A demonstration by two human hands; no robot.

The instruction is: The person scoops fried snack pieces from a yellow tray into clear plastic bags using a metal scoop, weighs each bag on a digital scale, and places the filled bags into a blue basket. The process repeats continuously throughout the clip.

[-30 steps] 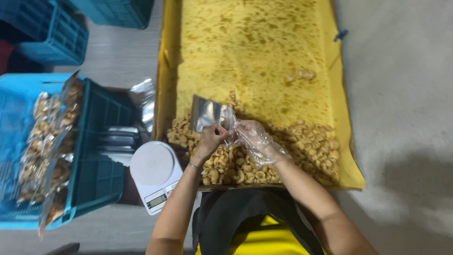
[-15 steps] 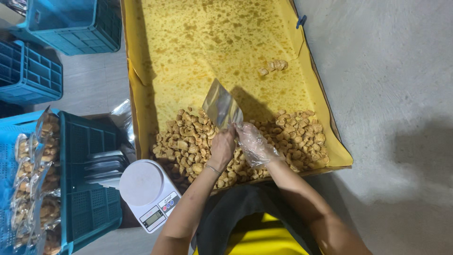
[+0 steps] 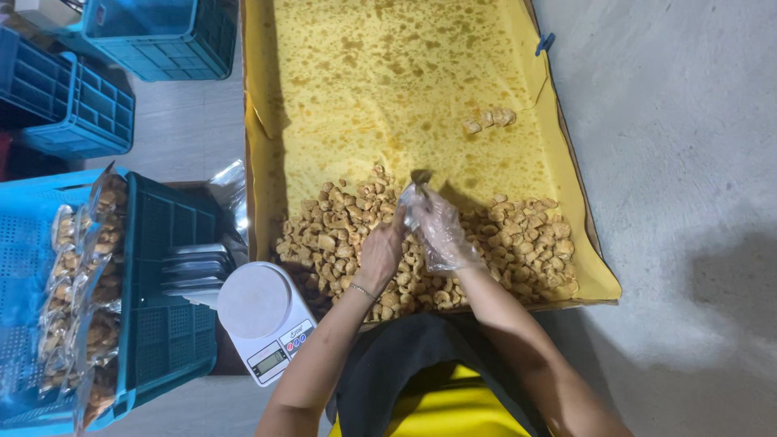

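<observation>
Left hand (image 3: 380,255), bare, and right hand (image 3: 441,231), in a clear glove, both pinch a small clear bag (image 3: 414,194) over the fried snack pieces (image 3: 340,235) on the yellow-lined tray (image 3: 267,137). White scale (image 3: 263,307) and filled packets (image 3: 97,324) in a blue crate (image 3: 170,340) sit left.

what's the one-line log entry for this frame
left hand: holds clear bag | right hand: plastic-gloved, at the bag | under hands: snack pile on yellow tray | scale: bare, left of tray
</observation>
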